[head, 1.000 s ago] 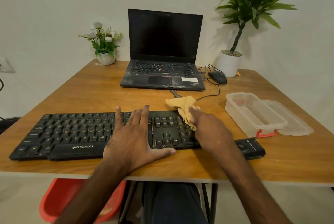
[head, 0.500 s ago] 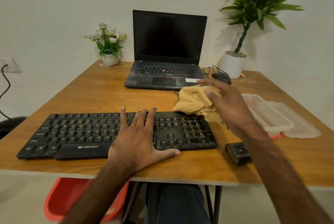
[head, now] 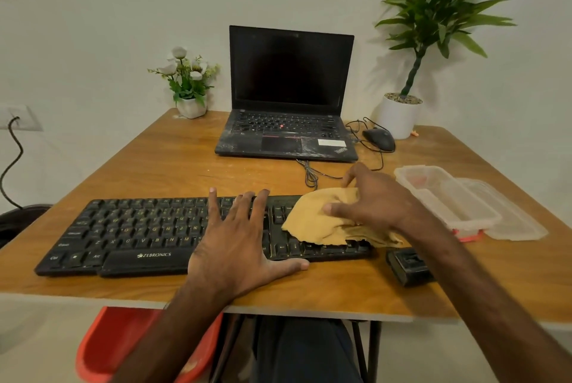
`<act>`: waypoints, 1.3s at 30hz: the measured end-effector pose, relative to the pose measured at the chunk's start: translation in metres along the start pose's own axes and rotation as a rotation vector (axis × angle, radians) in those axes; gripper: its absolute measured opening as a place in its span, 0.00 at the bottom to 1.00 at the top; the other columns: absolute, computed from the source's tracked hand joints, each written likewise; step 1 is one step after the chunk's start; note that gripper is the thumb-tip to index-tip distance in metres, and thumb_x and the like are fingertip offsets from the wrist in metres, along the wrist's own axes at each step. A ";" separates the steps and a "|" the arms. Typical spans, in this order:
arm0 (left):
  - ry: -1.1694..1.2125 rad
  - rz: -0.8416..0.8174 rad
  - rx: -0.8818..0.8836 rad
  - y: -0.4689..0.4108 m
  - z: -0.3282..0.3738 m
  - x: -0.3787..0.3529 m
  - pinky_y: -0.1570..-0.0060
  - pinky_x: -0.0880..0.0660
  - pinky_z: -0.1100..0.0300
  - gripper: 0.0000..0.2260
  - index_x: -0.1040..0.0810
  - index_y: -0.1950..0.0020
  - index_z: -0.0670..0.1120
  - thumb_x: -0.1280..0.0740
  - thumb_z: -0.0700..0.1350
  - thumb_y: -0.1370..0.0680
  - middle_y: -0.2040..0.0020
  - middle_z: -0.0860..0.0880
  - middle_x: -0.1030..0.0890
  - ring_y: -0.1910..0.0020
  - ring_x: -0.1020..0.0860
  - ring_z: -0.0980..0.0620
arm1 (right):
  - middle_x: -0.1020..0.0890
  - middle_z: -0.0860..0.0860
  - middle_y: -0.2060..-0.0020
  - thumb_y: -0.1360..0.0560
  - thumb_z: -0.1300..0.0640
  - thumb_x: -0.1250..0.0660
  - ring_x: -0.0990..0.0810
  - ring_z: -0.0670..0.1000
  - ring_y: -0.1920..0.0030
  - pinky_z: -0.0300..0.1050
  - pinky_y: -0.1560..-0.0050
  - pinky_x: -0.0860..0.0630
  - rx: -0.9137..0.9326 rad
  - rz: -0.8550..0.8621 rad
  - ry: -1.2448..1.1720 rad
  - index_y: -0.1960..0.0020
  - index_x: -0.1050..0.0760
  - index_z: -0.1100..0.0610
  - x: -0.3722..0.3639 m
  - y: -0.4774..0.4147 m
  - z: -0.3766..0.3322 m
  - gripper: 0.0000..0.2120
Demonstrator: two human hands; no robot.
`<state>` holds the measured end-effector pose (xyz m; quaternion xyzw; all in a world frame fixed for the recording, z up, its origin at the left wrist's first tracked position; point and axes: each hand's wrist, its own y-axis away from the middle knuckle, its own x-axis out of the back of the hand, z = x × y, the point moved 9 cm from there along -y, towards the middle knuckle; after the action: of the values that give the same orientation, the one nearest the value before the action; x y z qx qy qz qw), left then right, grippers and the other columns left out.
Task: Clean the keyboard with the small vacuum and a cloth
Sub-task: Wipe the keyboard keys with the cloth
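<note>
A black Zebronics keyboard lies along the front of the wooden table. My left hand rests flat on its middle, fingers spread and thumb on the front edge. A tan cloth is spread over the keyboard's right end, covering the number pad. My right hand arches over the cloth's right side, fingers curled and thumb pressing into the fabric. The small black vacuum lies on the table just right of the keyboard, partly hidden by my right forearm.
An open laptop stands behind the keyboard, its cable trailing toward the cloth. A mouse and a white plant pot sit at the back right. A clear plastic container and its lid are right of my hand. A flower pot stands back left.
My right hand lifted the cloth up off the number pad, then brought it back down opened out wider over the keyboard's right end. My left hand stayed flat on the keys.
</note>
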<state>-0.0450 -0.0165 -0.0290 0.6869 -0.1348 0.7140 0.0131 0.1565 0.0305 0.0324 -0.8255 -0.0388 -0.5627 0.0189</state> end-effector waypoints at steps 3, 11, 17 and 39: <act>0.007 0.001 0.000 0.000 0.000 0.001 0.26 0.66 0.34 0.61 0.61 0.19 0.47 0.60 0.87 0.40 0.18 0.46 0.45 0.19 0.48 0.50 | 0.22 0.51 0.42 0.28 0.44 0.27 0.25 0.51 0.44 0.45 0.49 0.29 -0.054 -0.017 0.044 0.34 0.28 0.53 0.006 -0.008 0.004 0.27; 0.000 -0.058 0.002 -0.001 0.000 -0.001 0.28 0.66 0.30 0.61 0.68 0.20 0.48 0.60 0.87 0.41 0.17 0.45 0.53 0.18 0.54 0.48 | 0.21 0.49 0.57 0.23 0.59 0.32 0.24 0.52 0.60 0.45 0.62 0.29 0.190 0.618 0.065 0.40 0.28 0.50 0.097 0.042 -0.028 0.13; -0.002 -0.200 -0.131 -0.018 0.034 -0.001 0.29 0.71 0.31 0.62 0.78 0.25 0.50 0.48 0.85 0.39 0.18 0.42 0.62 0.19 0.61 0.43 | 0.29 0.51 0.28 0.22 0.64 0.39 0.30 0.54 0.31 0.50 0.35 0.30 0.222 -0.048 0.333 0.23 0.41 0.42 -0.030 0.046 -0.039 0.32; -0.047 -0.393 -0.163 -0.038 0.042 -0.008 0.30 0.75 0.33 0.69 0.58 0.19 0.39 0.38 0.83 0.43 0.18 0.44 0.50 0.19 0.51 0.47 | 0.55 0.44 0.21 0.20 0.66 0.42 0.52 0.46 0.22 0.50 0.29 0.37 0.324 -0.275 0.322 0.20 0.53 0.45 -0.050 0.091 -0.042 0.36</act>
<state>0.0046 0.0123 -0.0297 0.7133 -0.0558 0.6680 0.2046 0.1069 -0.0654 0.0019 -0.6985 -0.2367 -0.6705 0.0802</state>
